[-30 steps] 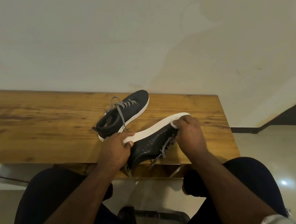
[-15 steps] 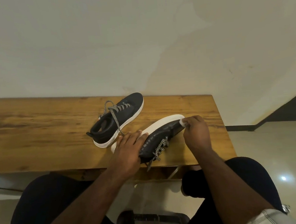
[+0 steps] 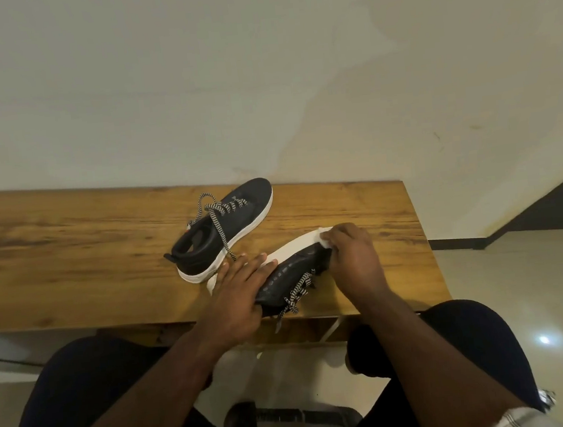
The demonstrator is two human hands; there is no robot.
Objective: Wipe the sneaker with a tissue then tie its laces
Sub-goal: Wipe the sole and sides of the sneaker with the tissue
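Pinched in the right hand point(image 3: 355, 264), a tissue point(image 3: 325, 239) is rubbed on the sneaker point(image 3: 292, 270), probably its toe; the flat left hand point(image 3: 236, 296) steadies it. Laces point(image 3: 296, 291) are left untied.

- A wooden desk point(image 3: 71, 254) with strong brown grain stands against the wall.
- The wall point(image 3: 191, 77) is plain cream, with faint stains and scuff marks.
- A dark skirting strip point(image 3: 455, 243) runs along its foot at right.
- The glossy pale floor point(image 3: 521, 293) shows one bright light reflection point(image 3: 544, 339).
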